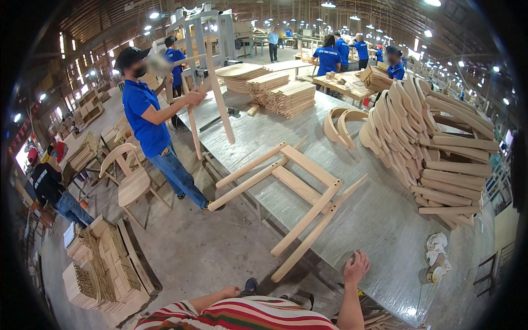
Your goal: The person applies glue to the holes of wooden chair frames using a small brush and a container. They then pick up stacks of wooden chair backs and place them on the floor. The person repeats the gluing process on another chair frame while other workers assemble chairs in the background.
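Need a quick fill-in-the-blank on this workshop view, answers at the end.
1. Nearer the long grey, shiny-topped table is the wearer's ____ grip.
2. The pale wooden frame lying on the table has ____ long, straight legs.
3. The co-worker holding up a pale wooden assembly wears a ____ short-sleeved shirt.

Missing words: right; four; blue.

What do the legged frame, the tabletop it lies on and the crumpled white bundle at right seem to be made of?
Legged frame: likely bare wood, given its pale, matte tan look.
Tabletop: grey, glossy and streaked; sheet metal or plastic film, I can't tell which.
White bundle: probably soft cloth, judging by its loose folds.
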The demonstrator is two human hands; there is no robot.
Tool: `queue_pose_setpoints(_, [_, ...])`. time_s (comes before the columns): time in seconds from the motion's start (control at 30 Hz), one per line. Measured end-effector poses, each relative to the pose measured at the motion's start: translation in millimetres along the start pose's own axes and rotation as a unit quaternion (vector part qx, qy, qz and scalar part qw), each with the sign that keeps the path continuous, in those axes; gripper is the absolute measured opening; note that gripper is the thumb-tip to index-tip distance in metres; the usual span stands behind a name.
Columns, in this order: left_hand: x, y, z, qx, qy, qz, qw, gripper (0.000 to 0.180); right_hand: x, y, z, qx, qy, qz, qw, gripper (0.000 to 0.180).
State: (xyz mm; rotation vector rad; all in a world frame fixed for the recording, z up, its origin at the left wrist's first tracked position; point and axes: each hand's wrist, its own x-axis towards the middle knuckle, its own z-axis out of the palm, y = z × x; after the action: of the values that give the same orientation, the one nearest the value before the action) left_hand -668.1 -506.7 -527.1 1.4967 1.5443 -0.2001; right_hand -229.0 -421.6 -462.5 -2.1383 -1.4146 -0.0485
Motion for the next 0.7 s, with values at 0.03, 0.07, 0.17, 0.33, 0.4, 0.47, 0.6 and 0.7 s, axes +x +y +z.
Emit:
queue_pose_setpoints(0.03, [0.2, 1.1, -0.5, 0.001, -0.003, 0.000, 1.000, 0.043, 0.0, 0.3, -0.4, 0.000, 0.002, -0.002, 1.000, 0.033])
queue_pose_setpoints(0.07, [0.3, 2.1, -0.7, 0.002, -0.007, -0.001, 1.000, 0.044, 0.0, 0.5, -0.8, 0.000, 0.004, -0.005, 1.000, 0.033])
queue_pose_setpoints(0.17, [0.0, 2.7, 1.4, -0.007, 0.002, -0.005, 1.000, 0.044, -0.3, -0.7, -1.2, 0.000, 0.007, -0.006, 1.000, 0.032])
queue_pose_setpoints(0.33, [-0.3, 2.5, 1.7, -0.016, 0.005, 0.005, 1.000, 0.044, -0.9, -0.4, -0.4, -0.001, 0.012, -0.007, 1.000, 0.032])
queue_pose_setpoints(0.4, [-0.2, 2.2, 2.2, -0.011, 0.002, 0.008, 1.000, 0.043, -1.0, -0.4, -0.6, 0.000, 0.012, -0.010, 1.000, 0.032])
queue_pose_setpoints(0.47, [0.0, 2.1, 2.3, -0.011, 0.001, 0.014, 1.000, 0.042, -1.0, -0.4, -1.4, 0.000, 0.009, -0.010, 1.000, 0.032])
queue_pose_setpoints(0.6, [0.0, 3.2, 2.5, -0.019, -0.006, 0.000, 1.000, 0.040, -1.1, -1.0, -1.8, -0.001, 0.007, -0.003, 1.000, 0.032])
queue_pose_setpoints(0.7, [0.4, 4.0, 2.5, -0.022, -0.003, 0.004, 1.000, 0.040, -0.8, -0.4, -1.3, -0.001, 0.004, 0.000, 1.000, 0.032])
